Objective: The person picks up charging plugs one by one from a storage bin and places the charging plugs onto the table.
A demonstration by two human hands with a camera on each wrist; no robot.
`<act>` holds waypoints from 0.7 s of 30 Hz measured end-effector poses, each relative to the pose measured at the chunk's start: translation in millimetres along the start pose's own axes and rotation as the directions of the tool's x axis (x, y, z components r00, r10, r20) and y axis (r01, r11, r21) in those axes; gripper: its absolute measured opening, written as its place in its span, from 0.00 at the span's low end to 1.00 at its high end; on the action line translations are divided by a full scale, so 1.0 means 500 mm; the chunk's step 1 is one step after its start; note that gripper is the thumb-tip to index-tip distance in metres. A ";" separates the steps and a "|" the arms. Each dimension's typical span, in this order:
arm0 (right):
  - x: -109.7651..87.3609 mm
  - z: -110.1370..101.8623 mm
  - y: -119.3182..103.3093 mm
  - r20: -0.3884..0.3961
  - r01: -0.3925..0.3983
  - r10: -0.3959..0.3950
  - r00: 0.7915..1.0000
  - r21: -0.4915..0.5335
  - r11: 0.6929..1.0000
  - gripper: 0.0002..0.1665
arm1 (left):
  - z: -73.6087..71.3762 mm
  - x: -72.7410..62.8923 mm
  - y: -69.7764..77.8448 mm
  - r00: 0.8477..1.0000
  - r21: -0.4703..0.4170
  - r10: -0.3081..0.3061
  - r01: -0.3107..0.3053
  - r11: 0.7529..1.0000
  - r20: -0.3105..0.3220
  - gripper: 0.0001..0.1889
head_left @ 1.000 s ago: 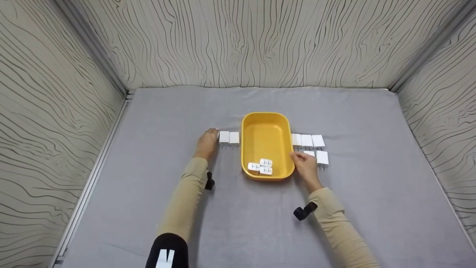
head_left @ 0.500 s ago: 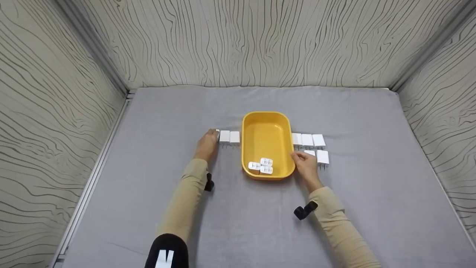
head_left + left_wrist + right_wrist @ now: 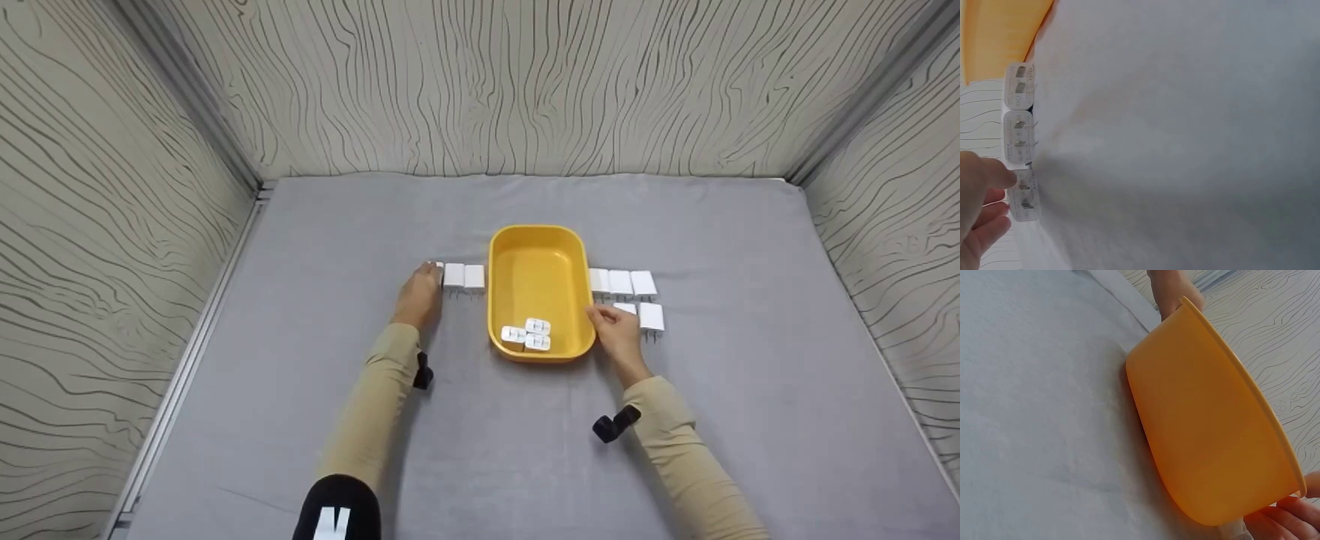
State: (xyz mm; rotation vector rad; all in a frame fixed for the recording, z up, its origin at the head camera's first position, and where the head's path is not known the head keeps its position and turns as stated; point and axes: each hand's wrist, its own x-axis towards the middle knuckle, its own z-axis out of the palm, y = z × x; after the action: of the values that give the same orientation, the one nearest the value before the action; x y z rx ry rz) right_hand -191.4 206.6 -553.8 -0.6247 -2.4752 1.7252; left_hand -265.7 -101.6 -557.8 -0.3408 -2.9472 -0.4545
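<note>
My left hand (image 3: pixel 418 296) grips a white power adapter (image 3: pixel 1027 207) at the left end of a short row. In the left wrist view its thumb and fingers lie around this adapter, whose metal prongs face the camera. Two more white adapters (image 3: pixel 454 275) stand beside it, towards a yellow tub (image 3: pixel 492 300). With thumb and fingertips, my right hand (image 3: pixel 619 334) pinches the tub's right rim near its front corner. Inside the tub, at the front left, lie three white adapters (image 3: pixel 536 343) with prongs upward.
Right of the tub, several white adapters (image 3: pixel 619 283) form a back row, and others (image 3: pixel 652 316) sit in front, partly behind my right hand. Grey cloth (image 3: pixel 480 450) covers the table. Patterned panels (image 3: pixel 480 90) enclose the back and sides.
My left hand has drawn very slightly towards me while staying at the end adapter. My right hand stays at the tub's rim, and the adapters in the tub look the same.
</note>
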 end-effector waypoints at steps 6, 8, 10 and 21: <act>0.000 0.001 0.000 -0.003 0.005 -0.005 1.000 0.025 1.000 0.19 | 0.004 0.001 -0.003 0.999 -0.015 0.017 -0.017 1.000 -0.033 0.14; -0.001 0.001 -0.001 -0.004 0.008 -0.008 1.000 0.032 0.999 0.20 | 0.004 0.000 -0.003 0.999 -0.018 0.017 -0.017 1.000 -0.039 0.14; -0.001 0.001 -0.002 -0.006 0.007 -0.007 1.000 0.034 0.999 0.19 | 0.004 0.000 -0.003 0.999 -0.019 0.021 -0.022 1.000 -0.046 0.14; 0.000 0.001 0.001 -0.005 0.025 -0.025 1.000 0.018 1.000 0.19 | -0.006 0.005 0.005 1.000 -0.060 0.009 -0.009 0.998 -0.007 0.14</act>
State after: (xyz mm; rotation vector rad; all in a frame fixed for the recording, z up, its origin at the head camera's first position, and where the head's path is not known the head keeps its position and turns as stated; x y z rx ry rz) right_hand -191.4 206.1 -554.4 -0.5928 -2.4509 1.7326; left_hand -267.0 -99.7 -553.8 -0.3591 -2.9293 -0.5430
